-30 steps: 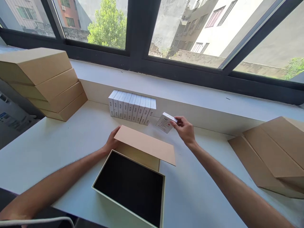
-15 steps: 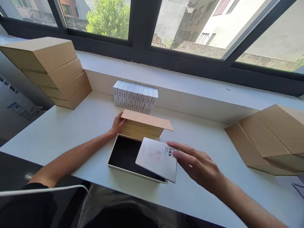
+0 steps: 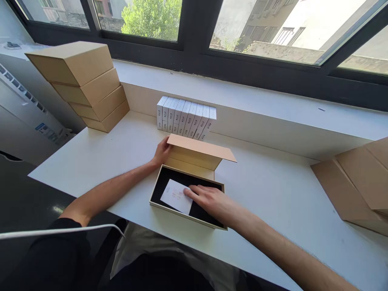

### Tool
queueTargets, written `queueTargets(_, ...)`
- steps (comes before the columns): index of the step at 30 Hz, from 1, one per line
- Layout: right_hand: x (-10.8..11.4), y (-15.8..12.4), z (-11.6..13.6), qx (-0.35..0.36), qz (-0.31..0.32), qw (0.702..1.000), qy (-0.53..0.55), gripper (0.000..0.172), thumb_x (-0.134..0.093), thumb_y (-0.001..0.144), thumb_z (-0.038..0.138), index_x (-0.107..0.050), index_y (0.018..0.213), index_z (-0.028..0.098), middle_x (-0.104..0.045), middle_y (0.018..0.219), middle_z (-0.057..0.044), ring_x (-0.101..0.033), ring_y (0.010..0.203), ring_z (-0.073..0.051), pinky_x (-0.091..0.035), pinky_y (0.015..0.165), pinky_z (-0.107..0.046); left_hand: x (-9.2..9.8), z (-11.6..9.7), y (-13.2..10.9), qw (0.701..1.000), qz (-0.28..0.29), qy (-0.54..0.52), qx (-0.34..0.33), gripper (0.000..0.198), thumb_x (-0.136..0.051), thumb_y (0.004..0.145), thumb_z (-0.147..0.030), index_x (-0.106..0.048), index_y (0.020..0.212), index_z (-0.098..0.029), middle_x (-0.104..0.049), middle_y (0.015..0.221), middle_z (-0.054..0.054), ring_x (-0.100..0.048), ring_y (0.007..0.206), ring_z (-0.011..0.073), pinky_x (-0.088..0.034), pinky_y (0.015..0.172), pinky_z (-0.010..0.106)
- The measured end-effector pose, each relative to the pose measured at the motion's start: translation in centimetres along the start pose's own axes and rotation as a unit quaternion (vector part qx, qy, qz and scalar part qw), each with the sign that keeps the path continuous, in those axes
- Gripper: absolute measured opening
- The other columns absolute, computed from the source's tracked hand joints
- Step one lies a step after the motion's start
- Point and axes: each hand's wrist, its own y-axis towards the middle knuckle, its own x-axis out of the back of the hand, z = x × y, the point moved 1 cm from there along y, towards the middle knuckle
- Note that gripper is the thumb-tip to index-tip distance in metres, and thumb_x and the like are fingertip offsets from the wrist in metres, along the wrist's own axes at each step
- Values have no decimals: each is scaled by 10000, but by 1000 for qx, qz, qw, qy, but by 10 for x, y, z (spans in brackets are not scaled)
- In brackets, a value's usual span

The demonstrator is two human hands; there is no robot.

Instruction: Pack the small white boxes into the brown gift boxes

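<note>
An open cardboard gift box (image 3: 189, 218) with a black lining lies in front of me, its lid (image 3: 201, 146) raised at the far side. My left hand (image 3: 162, 152) grips the left end of that lid, with some fingers hidden behind it. Inside the box, toward its left half, rests a thin white printed packet (image 3: 175, 197), slightly askew to the walls. Over the box, my right hand (image 3: 209, 199) has thumb and fingers at the packet's right edge; the fingertips are partly out of sight.
Behind the lid stands a row of several slim white packets (image 3: 184, 117). Stacked cardboard boxes (image 3: 87, 85) rise at the left, and more cardboard boxes (image 3: 354, 186) lie at the right edge. A white cable (image 3: 60, 232) crosses the lower left. The window ledge (image 3: 242, 99) backs the table.
My right hand has brought the white packet down and left, from above the box's right end into the box. The left hand stays on the lid. The view has shifted slightly.
</note>
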Motion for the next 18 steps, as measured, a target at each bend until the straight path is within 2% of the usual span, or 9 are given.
queueTargets(2,-5,11,4,-9,32,997,70,642,-429,838,-61,-479,1418,212,-623,1348,-152,-690,1088,-226,-585,852,-346,0,2,1,1000,2,7,-5,374,-619,875,-515,-639,1011,-167,-705,907,61,-651,899,227,-503,785,302)
queueTargets(4,-9,24,9,-29,49,990,132,759,-423,801,-80,-437,1473,272,-483,1520,-138,-605,1260,-230,-560,931,-346,1,4,1,1000,3,10,-7,366,-612,883,-506,-644,1023,-169,-710,916,62,-655,910,230,-506,803,308)
queueTargets(6,-11,35,13,-37,61,983,171,765,-432,798,-66,-444,1480,281,-396,1584,-134,-537,1340,-251,-547,968,-364,1,5,2,1000,-3,7,-3,373,-614,882,-510,-645,1034,-172,-715,933,65,-659,918,232,-510,805,312)
queueTargets(8,-12,43,16,-33,65,979,191,718,-452,831,-25,-445,1490,261,-382,1591,-143,-532,1344,-266,-548,972,-372,0,6,2,1000,-9,-4,2,383,-619,876,-514,-645,1041,-170,-718,947,69,-662,913,233,-514,795,314)
queueTargets(11,-4,44,19,-22,55,982,181,655,-480,886,53,-424,1514,231,-374,1587,-174,-647,1201,-272,-589,883,-364,-2,6,0,1000,-6,-21,7,364,-625,875,-495,-645,1029,-166,-721,958,71,-662,908,229,-517,790,313)
queueTargets(13,12,36,17,-9,1,984,177,531,-468,943,115,-490,1465,211,-444,1544,-176,-699,1097,-259,-603,824,-358,-3,7,0,1000,-2,-26,15,330,-628,878,-465,-642,1017,-166,-723,957,68,-662,903,223,-519,789,309)
queueTargets(15,34,26,8,5,-100,972,210,383,-440,998,179,-595,1346,210,-627,1378,-133,-718,1030,-219,-599,798,-327,-3,8,-1,999,1,-23,26,293,-630,881,-426,-637,1015,-166,-724,968,65,-664,897,217,-521,783,304)
queueTargets(16,47,22,-2,-8,-163,958,236,325,-437,1015,215,-639,1269,222,-711,1234,-97,-728,968,-193,-597,781,-308,-3,9,-1,999,2,-19,29,279,-632,880,-408,-637,1020,-167,-726,982,67,-666,901,216,-523,780,302)
queueTargets(18,69,17,-34,-95,-294,911,272,250,-463,1020,303,-692,1098,240,-758,927,-38,-718,769,-157,-593,706,-292,-2,9,-1,1000,3,-7,27,273,-641,868,-383,-639,1035,-167,-730,1017,75,-670,924,223,-526,782,302)
